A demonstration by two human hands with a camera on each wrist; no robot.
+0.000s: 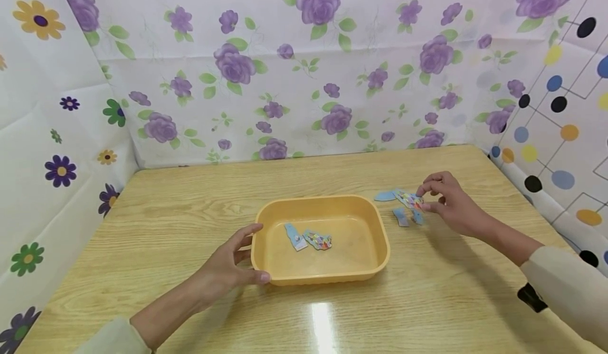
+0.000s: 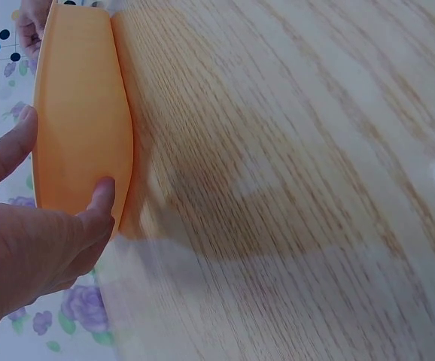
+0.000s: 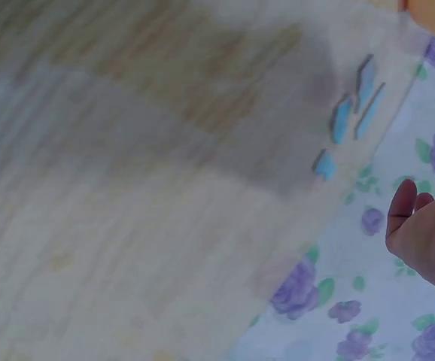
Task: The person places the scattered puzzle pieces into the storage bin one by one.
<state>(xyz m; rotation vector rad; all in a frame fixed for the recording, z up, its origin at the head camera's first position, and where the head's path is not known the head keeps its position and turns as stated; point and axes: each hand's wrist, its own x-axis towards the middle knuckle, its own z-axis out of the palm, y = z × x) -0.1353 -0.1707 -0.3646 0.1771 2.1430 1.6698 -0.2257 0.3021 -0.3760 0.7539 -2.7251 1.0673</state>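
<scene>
A yellow plastic tray (image 1: pixel 318 279) sits on the table, and my left hand (image 1: pixel 233 261) grips its left end, fingers at the rim and thumb by the near corner. Inside it lie a blue-and-white puzzle piece (image 1: pixel 295 237) and a multicoloured one (image 1: pixel 317 240). To the tray's right, my right hand (image 1: pixel 448 206) pinches a multicoloured puzzle piece (image 1: pixel 407 199) between thumb and fingers. Below and beside that hand several blue pieces, among them one piece (image 1: pixel 400 217), lie on the table. In the right wrist view the right hand (image 3: pixel 428 233) is partly cut off and the held piece is out of sight.
The wooden table (image 1: pixel 190 201) meets a flowered cloth wall (image 1: pixel 285 79) at the back, with patterned cloth at both sides. A small black object (image 1: pixel 532 297) shows by the right sleeve. Light glares off the table in front of the tray.
</scene>
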